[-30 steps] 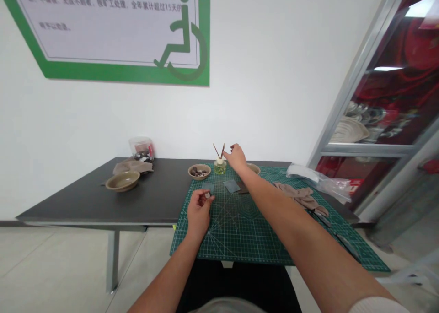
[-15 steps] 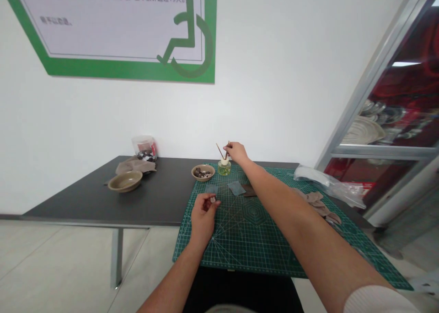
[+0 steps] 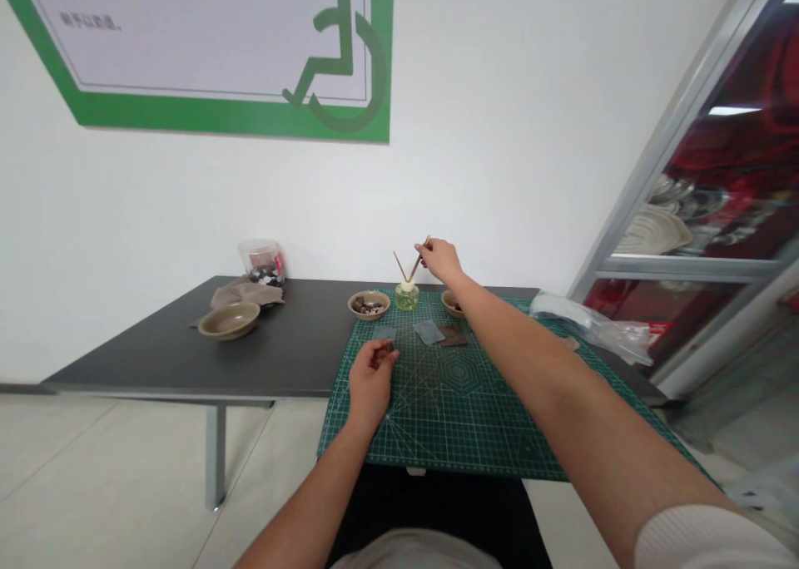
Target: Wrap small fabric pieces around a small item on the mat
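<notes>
My right hand (image 3: pixel 440 259) pinches the upper end of a thin brown stick (image 3: pixel 416 267). That stick's lower end is in the neck of a small glass jar (image 3: pixel 407 297) of yellow-green liquid, where a second stick (image 3: pixel 399 264) leans left. Nearer to me, my left hand (image 3: pixel 372 379) is closed over the green cutting mat (image 3: pixel 430 427), thumb and fingertips together on a small piece whose shape is mostly hidden. Just beyond it lies a bluish translucent sheet (image 3: pixel 383 333). To its right are another bluish sheet (image 3: pixel 428 332) and a brown flat piece (image 3: pixel 453 336).
A bowl of small dark and pale pieces (image 3: pixel 369 305) stands left of the jar; another bowl (image 3: pixel 450 304) is partly behind my right arm. Farther left are an empty-looking bowl (image 3: pixel 229 322), cloth (image 3: pixel 246 290) and a clear tub (image 3: pixel 262 261). Plastic wrapping (image 3: pixel 593 328) lies right.
My right hand has risen slightly to the right, tilting its stick. The left fingers have turned, so the pale piece seen before is now mostly hidden. The view has shifted a little.
</notes>
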`<act>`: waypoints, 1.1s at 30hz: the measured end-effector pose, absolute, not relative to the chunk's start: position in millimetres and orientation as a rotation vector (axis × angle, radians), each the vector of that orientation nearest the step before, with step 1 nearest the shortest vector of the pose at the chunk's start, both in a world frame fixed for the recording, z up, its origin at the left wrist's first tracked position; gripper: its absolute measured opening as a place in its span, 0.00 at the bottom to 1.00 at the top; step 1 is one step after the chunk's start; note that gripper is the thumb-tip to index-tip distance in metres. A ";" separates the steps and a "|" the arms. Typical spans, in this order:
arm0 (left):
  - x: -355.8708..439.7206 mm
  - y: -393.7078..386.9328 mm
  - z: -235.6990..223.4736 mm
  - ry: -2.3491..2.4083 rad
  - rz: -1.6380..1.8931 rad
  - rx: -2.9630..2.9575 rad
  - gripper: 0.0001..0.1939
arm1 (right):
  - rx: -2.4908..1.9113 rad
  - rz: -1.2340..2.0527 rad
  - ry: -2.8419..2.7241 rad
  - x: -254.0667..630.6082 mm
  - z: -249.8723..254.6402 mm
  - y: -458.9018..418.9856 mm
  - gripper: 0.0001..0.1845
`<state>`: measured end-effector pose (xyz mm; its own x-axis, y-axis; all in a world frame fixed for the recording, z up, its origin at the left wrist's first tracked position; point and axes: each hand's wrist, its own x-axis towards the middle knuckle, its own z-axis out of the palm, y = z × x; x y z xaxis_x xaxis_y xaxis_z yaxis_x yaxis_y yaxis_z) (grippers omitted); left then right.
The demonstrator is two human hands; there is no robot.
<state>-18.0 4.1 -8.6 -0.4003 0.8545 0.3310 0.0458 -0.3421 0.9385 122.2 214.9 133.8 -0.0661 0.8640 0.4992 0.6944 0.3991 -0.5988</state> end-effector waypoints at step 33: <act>-10.0 8.9 -8.4 1.083 1.643 1.210 0.17 | -0.651 1.344 -0.809 175.7 9.8 55.4 0.15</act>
